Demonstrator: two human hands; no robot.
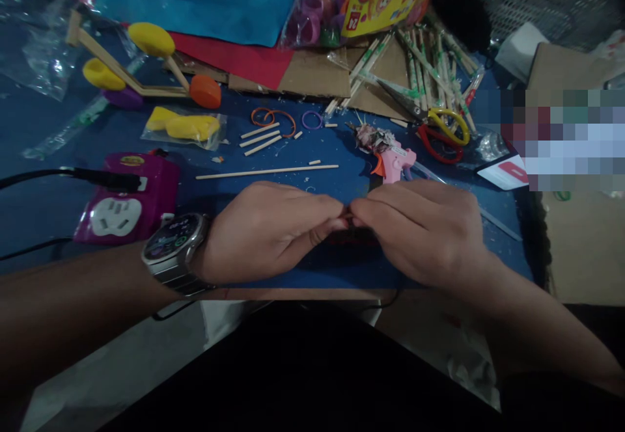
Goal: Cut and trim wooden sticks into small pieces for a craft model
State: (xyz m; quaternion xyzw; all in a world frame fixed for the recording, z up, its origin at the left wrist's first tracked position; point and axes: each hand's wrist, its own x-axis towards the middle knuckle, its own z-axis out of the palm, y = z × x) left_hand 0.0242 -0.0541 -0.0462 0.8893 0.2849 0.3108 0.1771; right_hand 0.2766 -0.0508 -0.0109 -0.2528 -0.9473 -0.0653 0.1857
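Observation:
My left hand (pixel 268 230), with a watch (pixel 172 243) on its wrist, is closed in a pinch near the table's front edge. Fingertip to fingertip with it, my right hand (pixel 430 230) is closed too. A small brownish thing (pixel 348 215) shows between the fingertips; its kind is hidden by them. Just beyond the hands lies a long thin wooden stick (pixel 267 172). Several short stick pieces (pixel 261 134) rest behind it, beside an orange rubber band (pixel 263 117) and a purple rubber band (pixel 312 120). A pink glue gun (pixel 396 162) lies just past my right hand.
A magenta power socket (pixel 110 181) with black cables stands at left. Scissors (pixel 452 126) with red and yellow handles lie at right, near bundled sticks (pixel 432 61). Behind are a stick frame with yellow and orange cups (pixel 205 91), bagged yellow pieces (pixel 183 125) and cardboard (pixel 288 81).

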